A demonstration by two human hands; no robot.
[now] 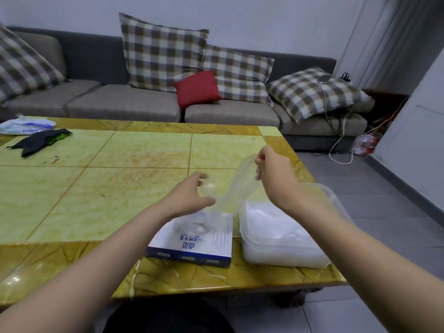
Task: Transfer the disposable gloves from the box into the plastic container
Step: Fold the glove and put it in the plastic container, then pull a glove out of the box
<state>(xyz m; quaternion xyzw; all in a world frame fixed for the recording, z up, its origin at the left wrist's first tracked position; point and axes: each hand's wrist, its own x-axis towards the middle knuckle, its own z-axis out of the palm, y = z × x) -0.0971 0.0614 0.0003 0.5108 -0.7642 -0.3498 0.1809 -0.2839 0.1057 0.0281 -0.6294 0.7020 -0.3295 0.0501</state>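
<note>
Disposable glove [240, 186], the thin see-through kind, is stretched in the air between the box [192, 251] and the right hand [274, 171]. Its lower end is down at the opening on top of the box. The right hand is raised above the table, fingers curled, pinching the glove's upper end.

The left hand [187, 195] hovers just above the far side of the box with its fingers curved around a crumpled bit of clear film. It's blurry there, so I honestly can't tell if it has a real grip on it or is just next to it.

The box is white with a blue front and glove outlines printed on top, and it lies flat near the front edge of the yellow-green marble table [120, 188]. Just to the right of it, almost touching, is the plastic container [278, 259], lid off, with a white pile of gloves [276, 227] inside.

At the far left of the table are a black cloth [36, 140] and a white plastic bag [21, 126]. Behind the table is a grey sofa [120, 104] with plaid cushions [163, 51] and a small red cushion [197, 88]. A phone [324, 78] on a white cable lies on the rightmost cushion.
</note>
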